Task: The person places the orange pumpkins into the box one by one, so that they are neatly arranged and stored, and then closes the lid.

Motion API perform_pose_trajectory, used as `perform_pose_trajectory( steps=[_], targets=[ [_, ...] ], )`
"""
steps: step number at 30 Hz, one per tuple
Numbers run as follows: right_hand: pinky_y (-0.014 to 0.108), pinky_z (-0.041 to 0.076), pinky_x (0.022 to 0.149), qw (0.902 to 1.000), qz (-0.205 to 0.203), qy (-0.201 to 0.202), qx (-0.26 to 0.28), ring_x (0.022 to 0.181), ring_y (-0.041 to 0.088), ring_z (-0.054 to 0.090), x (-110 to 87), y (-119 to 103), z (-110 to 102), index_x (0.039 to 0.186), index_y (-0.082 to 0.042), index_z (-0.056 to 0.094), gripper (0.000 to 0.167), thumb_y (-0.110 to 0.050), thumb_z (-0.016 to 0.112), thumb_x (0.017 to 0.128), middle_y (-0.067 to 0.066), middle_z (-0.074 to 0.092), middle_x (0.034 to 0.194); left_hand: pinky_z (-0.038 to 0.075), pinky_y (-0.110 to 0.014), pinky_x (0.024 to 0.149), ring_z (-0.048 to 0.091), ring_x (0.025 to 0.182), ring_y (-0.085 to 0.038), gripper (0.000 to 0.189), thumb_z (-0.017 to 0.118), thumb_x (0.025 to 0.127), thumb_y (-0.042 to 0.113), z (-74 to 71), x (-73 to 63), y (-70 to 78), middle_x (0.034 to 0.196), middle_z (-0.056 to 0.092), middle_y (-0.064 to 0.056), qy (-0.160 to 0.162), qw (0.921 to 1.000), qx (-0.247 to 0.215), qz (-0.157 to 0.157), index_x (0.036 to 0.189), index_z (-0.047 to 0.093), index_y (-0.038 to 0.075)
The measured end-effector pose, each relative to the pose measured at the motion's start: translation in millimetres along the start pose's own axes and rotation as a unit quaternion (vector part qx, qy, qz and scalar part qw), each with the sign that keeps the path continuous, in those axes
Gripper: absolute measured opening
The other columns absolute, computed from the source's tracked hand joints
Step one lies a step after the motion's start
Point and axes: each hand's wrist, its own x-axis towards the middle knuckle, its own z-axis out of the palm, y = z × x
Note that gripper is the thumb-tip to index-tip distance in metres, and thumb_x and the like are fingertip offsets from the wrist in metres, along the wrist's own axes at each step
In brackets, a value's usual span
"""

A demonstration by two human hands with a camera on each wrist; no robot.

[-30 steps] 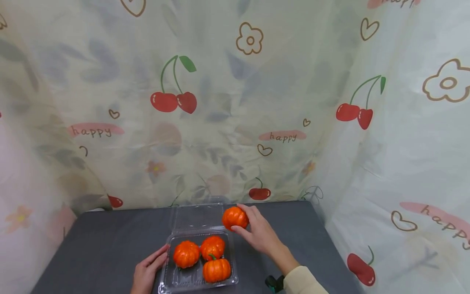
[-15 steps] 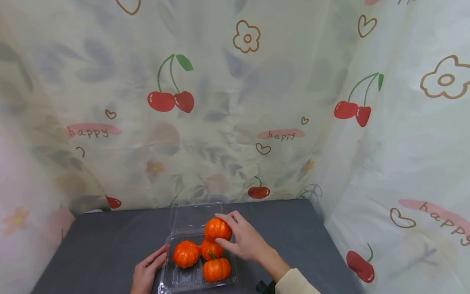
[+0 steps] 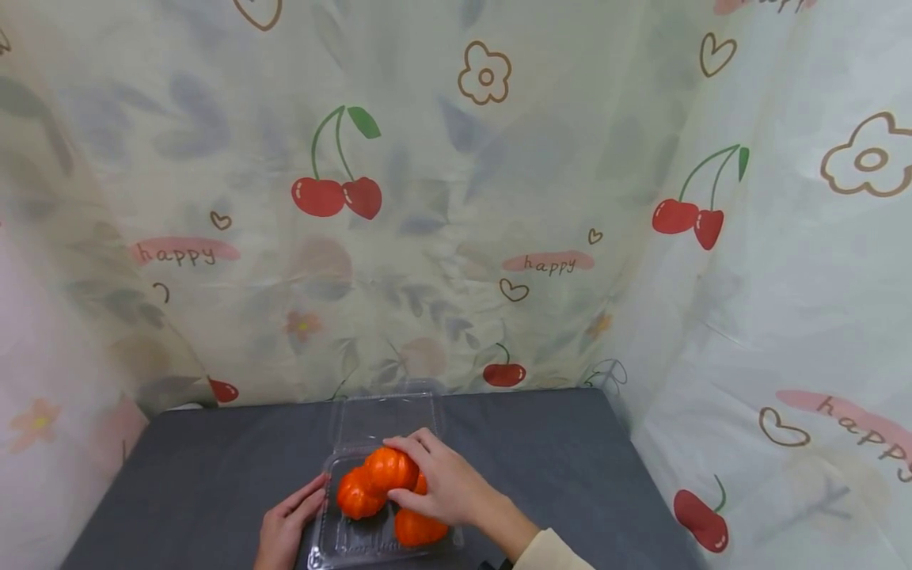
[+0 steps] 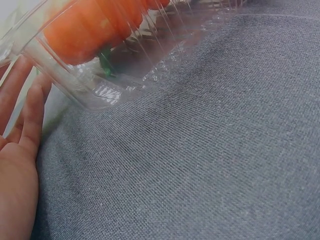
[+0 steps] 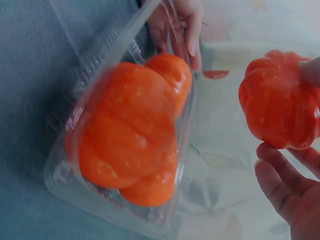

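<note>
From my station I record the right hand pinching a pumpkin between thumb and fingertips. The pumpkin is held above the box, over its far half; the right wrist view shows it clear of the contents. Change noted: one second ago it was off the box's right side; it has since crossed the right rim and moved inward. In my judgement, the carry across is largely done, the release not.

The left hand has its fingers extended against the box's left wall, position unchanged. Inside the box, one pumpkin lies to the left and another near-right; a third, far-right, is mostly hidden by the right hand. The lid lies open beyond the box's far edge. The counter extends on both sides of the box.
</note>
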Motion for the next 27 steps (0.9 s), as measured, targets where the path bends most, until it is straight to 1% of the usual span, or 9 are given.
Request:
perform_pose_trajectory(
  steps=[2, 5, 10, 17, 19, 23, 26, 27],
  targets=[
    [0.017, 0.054, 0.080, 1.0000, -0.005, -0.004, 0.000, 0.096, 0.006, 0.059, -0.3, -2, 4, 0.150, -0.033, 0.044, 0.059, -0.050, 0.065, 0.097, -0.003, 0.055, 0.123, 0.057, -0.014, 0.082, 0.068, 0.096, 0.012, 0.067, 0.082, 0.082, 0.047, -0.1, -0.2, -0.5, 0.116, 0.073, 0.023, -0.003, 1.0000, -0.001, -0.003, 0.139, 0.064, 0.015],
    [0.017, 0.055, 0.082, 0.9999, -0.013, -0.011, 0.002, 0.096, 0.006, 0.060, -0.1, -3, 10, 0.149, -0.030, 0.045, 0.059, -0.049, 0.065, 0.097, -0.003, 0.056, 0.124, 0.058, -0.015, 0.083, 0.068, 0.097, 0.011, 0.070, 0.083, 0.080, 0.049, 0.7, -0.1, -0.7, 0.114, 0.074, 0.024, -0.003, 0.9999, -0.012, -0.001, 0.139, 0.064, 0.015],
    [0.018, 0.055, 0.084, 0.9996, -0.011, -0.026, 0.001, 0.096, 0.004, 0.060, 0.1, -4, 18, 0.148, -0.029, 0.046, 0.059, -0.050, 0.066, 0.097, -0.004, 0.056, 0.124, 0.058, -0.016, 0.084, 0.069, 0.098, 0.011, 0.066, 0.083, 0.083, 0.043, 2.3, 0.1, -0.3, 0.106, 0.074, 0.028, 0.000, 0.9996, -0.025, 0.010, 0.139, 0.064, 0.014],
    [0.019, 0.054, 0.085, 0.9991, -0.010, -0.029, -0.028, 0.099, 0.005, 0.060, -3.4, -5, 32, 0.144, -0.030, 0.046, 0.057, -0.052, 0.067, 0.095, -0.005, 0.056, 0.123, 0.058, -0.016, 0.083, 0.069, 0.097, 0.011, 0.070, 0.085, 0.080, 0.044, 4.1, -3.4, 0.4, 0.104, 0.074, 0.029, 0.001, 0.9993, -0.032, 0.020, 0.138, 0.064, 0.011],
    [0.018, 0.054, 0.084, 0.9991, -0.010, -0.031, -0.025, 0.098, 0.004, 0.060, -3.7, -5, 36, 0.144, -0.030, 0.046, 0.058, -0.052, 0.067, 0.095, -0.005, 0.057, 0.123, 0.057, -0.015, 0.083, 0.068, 0.096, 0.012, 0.068, 0.084, 0.081, 0.043, 4.7, -3.3, 0.1, 0.102, 0.073, 0.030, 0.001, 0.9993, -0.031, 0.019, 0.138, 0.063, 0.012],
    [0.015, 0.053, 0.084, 0.9993, -0.016, -0.033, -0.009, 0.099, 0.002, 0.061, -1.8, -4, 44, 0.144, -0.028, 0.046, 0.058, -0.051, 0.068, 0.095, -0.005, 0.058, 0.123, 0.057, -0.015, 0.083, 0.067, 0.096, 0.014, 0.071, 0.084, 0.080, 0.047, 3.4, -2.1, -1.1, 0.106, 0.074, 0.028, 0.002, 0.9997, -0.022, 0.013, 0.139, 0.063, 0.013],
    [0.013, 0.052, 0.085, 0.9992, -0.023, -0.031, -0.007, 0.101, 0.001, 0.061, 0.6, -5, 50, 0.143, -0.026, 0.047, 0.057, -0.049, 0.069, 0.095, -0.005, 0.060, 0.124, 0.057, -0.014, 0.081, 0.066, 0.095, 0.015, 0.073, 0.084, 0.079, 0.049, 2.7, -1.3, -1.1, 0.114, 0.074, 0.022, 0.007, 0.9998, -0.011, 0.012, 0.139, 0.063, 0.013],
    [0.013, 0.052, 0.086, 0.9992, -0.025, -0.032, -0.008, 0.101, 0.001, 0.061, 1.1, -5, 51, 0.142, -0.025, 0.048, 0.057, -0.049, 0.069, 0.094, -0.005, 0.060, 0.124, 0.057, -0.013, 0.081, 0.066, 0.095, 0.015, 0.071, 0.083, 0.081, 0.048, 3.0, -1.1, -0.9, 0.117, 0.074, 0.020, 0.008, 0.9999, -0.007, 0.014, 0.139, 0.063, 0.012]
  ],
)
